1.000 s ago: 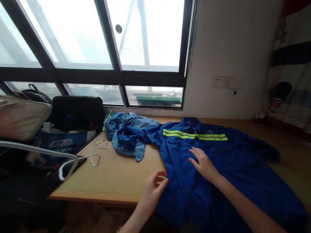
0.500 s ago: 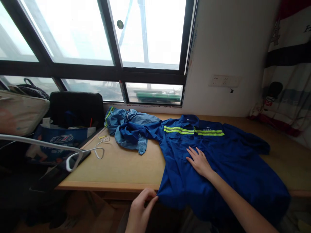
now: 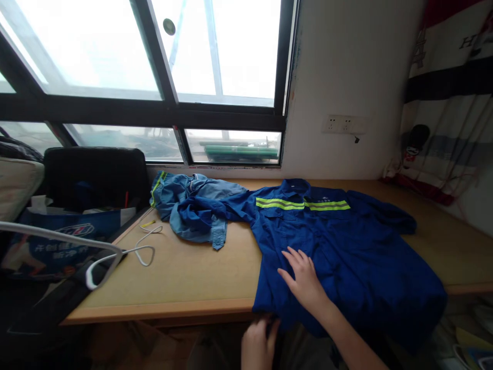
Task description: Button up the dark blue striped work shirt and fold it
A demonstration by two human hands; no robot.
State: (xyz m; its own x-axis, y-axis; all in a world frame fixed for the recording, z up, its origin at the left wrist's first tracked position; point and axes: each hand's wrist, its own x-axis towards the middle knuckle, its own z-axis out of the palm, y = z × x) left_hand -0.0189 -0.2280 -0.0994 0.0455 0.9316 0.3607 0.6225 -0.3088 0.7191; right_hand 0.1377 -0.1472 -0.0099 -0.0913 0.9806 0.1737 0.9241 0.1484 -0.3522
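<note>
A dark blue work jacket with a yellow-green reflective strip across its chest lies spread on the table, collar toward the window and hem hanging over the front edge. My right hand rests on the jacket's front, fingers spread and holding nothing. Below the table edge, my left hand is slightly blurred, its fingers and thumb closed at the jacket's lower hem; the fingertips are partly hidden. Beyond the jacket's left sleeve, a bunched light blue garment with a reflective band lies against that sleeve.
The wooden table stands below a dark-framed window. A white cable lies on its left part, with a white curved tube in front. A black chair and a blue bag stand at left. A wall socket and curtain are right.
My left hand has moved right along the hem, leaving the jacket's corner. My right hand has slid slightly toward me. The view has turned a little to the right.
</note>
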